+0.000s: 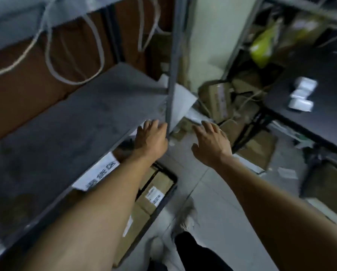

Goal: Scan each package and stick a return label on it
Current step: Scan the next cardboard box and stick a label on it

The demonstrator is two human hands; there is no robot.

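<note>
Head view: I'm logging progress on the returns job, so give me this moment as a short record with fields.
left hand: left hand open, empty, at the front corner of the grey shelf
right hand: right hand open, empty, fingers spread, reaching out over the floor
packages: cardboard boxes on the lower shelf, labels showing; a pile of boxes on the floor ahead
shelf tag: white sign on the shelf edge
scanner: none visible
image quality: motion-blurred

Blurry frame. Grey metal shelf (97, 106) left with a white printed tag (97, 174) on its front edge, upright post (172, 61) at the corner. White cords (74, 55) hang above. Dark worktop (320, 106) right, yellow bag (263, 45) behind. Grey floor (212, 202).
</note>
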